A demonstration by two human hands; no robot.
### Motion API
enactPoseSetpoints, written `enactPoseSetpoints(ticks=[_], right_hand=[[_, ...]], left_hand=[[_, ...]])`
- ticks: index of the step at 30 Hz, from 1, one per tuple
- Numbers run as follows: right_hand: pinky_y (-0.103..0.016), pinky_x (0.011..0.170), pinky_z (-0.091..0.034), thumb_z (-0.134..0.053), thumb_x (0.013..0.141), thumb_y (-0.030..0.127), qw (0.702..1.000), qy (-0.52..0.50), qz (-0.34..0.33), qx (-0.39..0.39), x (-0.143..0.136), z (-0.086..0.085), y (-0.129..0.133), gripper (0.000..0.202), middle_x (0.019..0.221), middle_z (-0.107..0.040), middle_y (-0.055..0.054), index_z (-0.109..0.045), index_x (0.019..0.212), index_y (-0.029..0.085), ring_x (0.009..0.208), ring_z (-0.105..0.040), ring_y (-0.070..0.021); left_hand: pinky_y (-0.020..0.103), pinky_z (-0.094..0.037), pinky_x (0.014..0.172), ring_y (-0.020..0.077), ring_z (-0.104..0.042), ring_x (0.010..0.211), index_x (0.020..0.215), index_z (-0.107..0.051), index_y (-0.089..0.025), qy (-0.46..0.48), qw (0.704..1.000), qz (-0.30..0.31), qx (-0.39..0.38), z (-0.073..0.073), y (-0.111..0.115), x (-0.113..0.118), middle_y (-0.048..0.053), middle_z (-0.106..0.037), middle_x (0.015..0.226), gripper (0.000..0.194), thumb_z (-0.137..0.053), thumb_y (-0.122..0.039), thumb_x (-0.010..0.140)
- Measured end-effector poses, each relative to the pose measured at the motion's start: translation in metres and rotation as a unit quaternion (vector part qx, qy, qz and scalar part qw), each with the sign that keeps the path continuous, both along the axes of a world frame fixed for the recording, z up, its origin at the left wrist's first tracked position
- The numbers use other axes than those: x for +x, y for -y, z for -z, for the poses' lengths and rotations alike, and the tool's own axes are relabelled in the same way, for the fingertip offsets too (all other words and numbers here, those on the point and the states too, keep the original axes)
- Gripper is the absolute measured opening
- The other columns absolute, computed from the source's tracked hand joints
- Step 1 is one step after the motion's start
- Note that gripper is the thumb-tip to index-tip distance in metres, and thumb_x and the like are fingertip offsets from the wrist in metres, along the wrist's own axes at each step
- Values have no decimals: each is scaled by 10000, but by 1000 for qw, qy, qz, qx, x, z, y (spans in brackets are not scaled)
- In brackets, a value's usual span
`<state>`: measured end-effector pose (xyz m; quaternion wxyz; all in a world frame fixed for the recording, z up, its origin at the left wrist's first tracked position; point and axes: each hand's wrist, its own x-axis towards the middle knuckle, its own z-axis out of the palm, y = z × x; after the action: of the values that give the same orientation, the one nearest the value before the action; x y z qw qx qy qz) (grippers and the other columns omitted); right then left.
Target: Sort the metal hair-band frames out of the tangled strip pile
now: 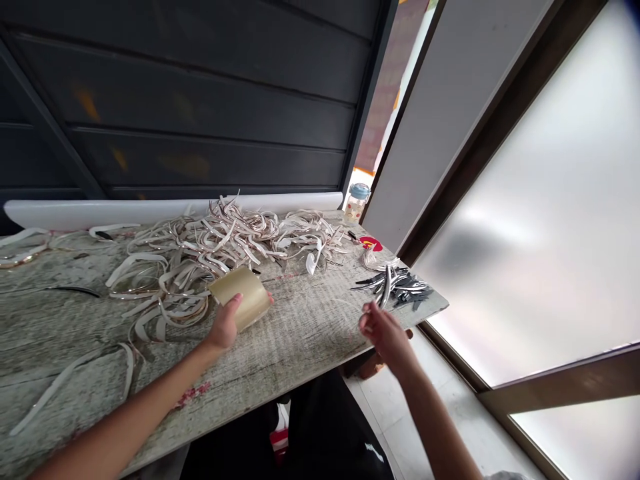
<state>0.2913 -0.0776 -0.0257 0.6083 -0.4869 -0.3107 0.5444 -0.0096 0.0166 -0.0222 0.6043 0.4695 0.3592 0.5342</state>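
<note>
Head view.

Roll of tape [246,297]: one, wide, yellowish, tilted, held above the middle of the table [300,353], just right of the pale strips.

Left hand [226,325]: closed about the roll, thumb on the near face, fingertips showing at the far right side.

Right hand [386,335]: raised near the table's front edge, well apart from the roll, fingers bent inward towards the thumb; whether anything thin is pinched there, cannot tell. Nearest item: the dark strips.

Pale strips [220,243]: a large tangled heap, white and brownish, along the back of the table, with looser loops spreading towards the left.

Single pale strip [55,393]: lying at the front left.

Dark strips [407,288]: one pile, black and grey with shiny pieces, at the right end.

White strings [373,259]: a small bundle, just behind the dark strips.

Red disc [371,244]: flat, with a yellow mark, beside the strings.

Bottle [356,203]: clear, blue lid, upright at the back right corner.

White tube [125,212]: long, along the back edge, before a dark panel [210,100].

Door [550,200]: frosted pane, to the right.
</note>
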Motion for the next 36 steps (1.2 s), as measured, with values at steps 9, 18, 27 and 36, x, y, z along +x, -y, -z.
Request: enactPoseSetpoints(ticks=[9, 18, 27, 36], right_hand=[[-248, 495, -328, -686, 784, 619, 998, -53, -13, 36, 69, -3, -44, 425, 624, -504, 28, -688, 879, 204, 529, -403, -103], [-289, 705, -471, -520, 938, 457, 935, 264, -211, 106, -55, 10, -56, 354, 830, -702, -60, -726, 1042, 189, 740, -612, -168], [-412, 1000, -386, -536, 925, 237, 720, 634, -177, 219, -150, 7, -156, 308, 1198, -640, -117, -669, 1201, 209, 1147, -522, -277], [-450, 1080, -287, -468, 930, 296, 689, 705, -59, 158, -167, 15, -219, 472, 1533, -378, -193, -552, 1343, 85, 1387, -309, -331]], left_hand=[[514, -521, 952, 404, -699, 981, 939, -704, -167, -20, 1000, -8, 1, 5, -1, -1, 127, -777, 913, 553, -711, -635, 646], [514, -501, 983, 384, -683, 1003, 931, -687, -145, -119, 992, 12, 50, 10, 2, -6, 148, -767, 943, 596, -632, -691, 700], [491, -485, 1014, 364, -689, 1013, 918, -726, -180, -201, 975, 39, 83, 14, 5, -10, 150, -768, 948, 581, -525, -707, 776], [503, -461, 1045, 337, -674, 1047, 988, -735, -181, -202, 974, 38, 97, 20, 5, -15, 140, -756, 1034, 533, -505, -637, 834]])
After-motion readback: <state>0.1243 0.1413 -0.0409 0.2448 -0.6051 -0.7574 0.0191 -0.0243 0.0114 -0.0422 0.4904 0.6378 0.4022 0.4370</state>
